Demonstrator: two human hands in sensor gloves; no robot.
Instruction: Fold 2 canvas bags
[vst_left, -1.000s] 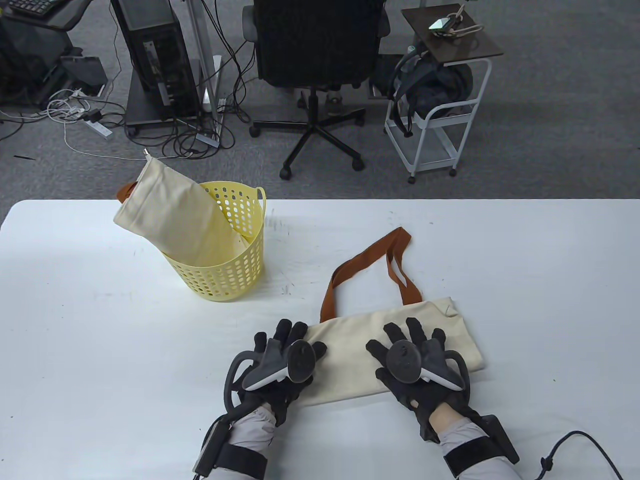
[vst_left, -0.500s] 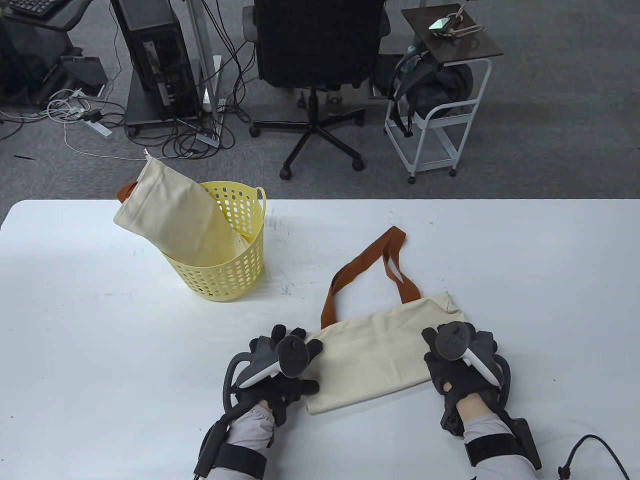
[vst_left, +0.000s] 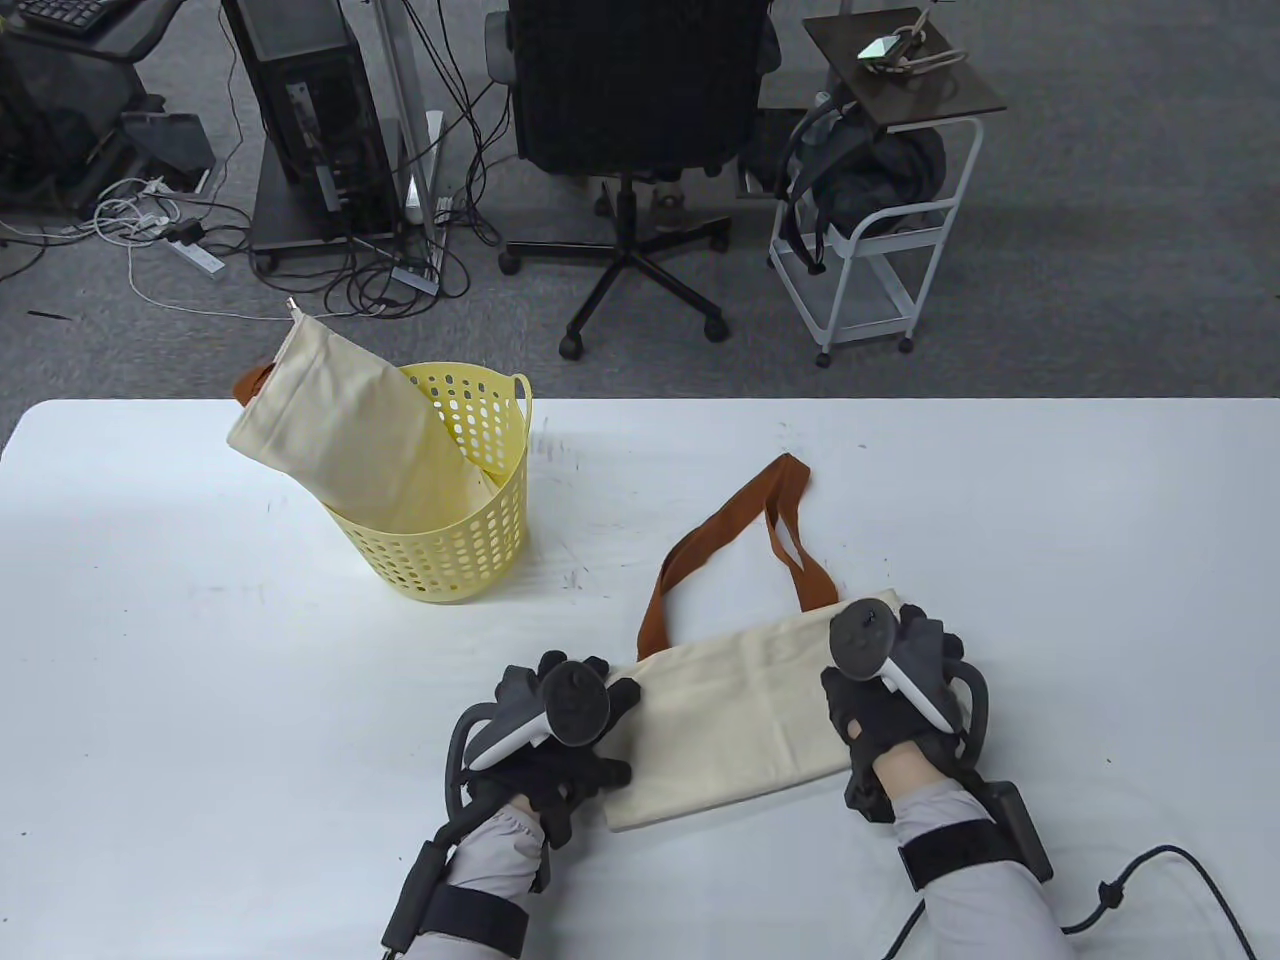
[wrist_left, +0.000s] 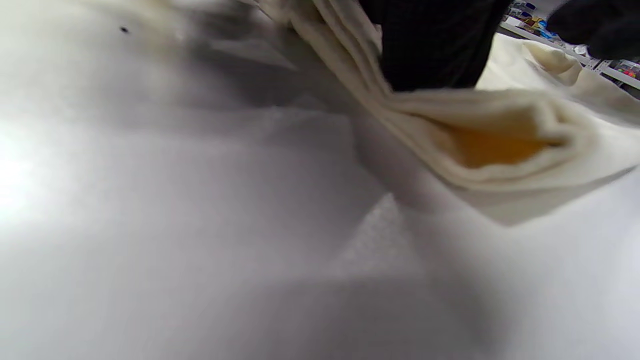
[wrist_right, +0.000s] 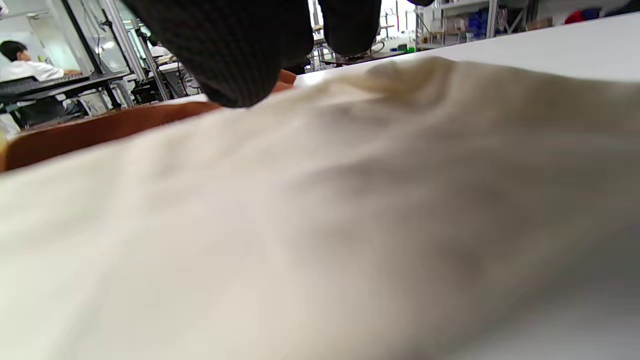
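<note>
- We see a cream bag (vst_left: 740, 710) lying flat on the white table (vst_left: 180, 650), near its front edge and right of centre.
- Its brown straps (vst_left: 745, 545) loop away from us across the table, toward the far side.
- Our left hand (vst_left: 555, 735) sits at the bag's left end, thumb pointing along the near edge.
- In the left wrist view a gloved finger (wrist_left: 435, 45) presses on top of the layered cloth (wrist_left: 500, 150), whose open edge shows an orange glow inside. We cannot tell whether that hand pinches the layers or only presses on them.
- Our right hand (vst_left: 890, 690) lies at the bag's right end, near the far right corner.
- In the right wrist view the fingertips (wrist_right: 235, 55) hang over the cloth (wrist_right: 320, 225), and a brown strap (wrist_right: 90, 132) shows just beyond them. Contact is unclear there, and we cannot tell whether this hand grasps anything.
- A second bag (vst_left: 350, 440) stands slanted in a yellow basket (vst_left: 460, 540) at the table's left, its upper end sticking out past the rim toward the far left, with a bit of brown strap at its tip.
- The basket is well apart from both hands.
- Beyond the table stand a black chair (vst_left: 630, 120), a white cart (vst_left: 880, 230) and a computer tower (vst_left: 310, 110) on the grey floor.
</note>
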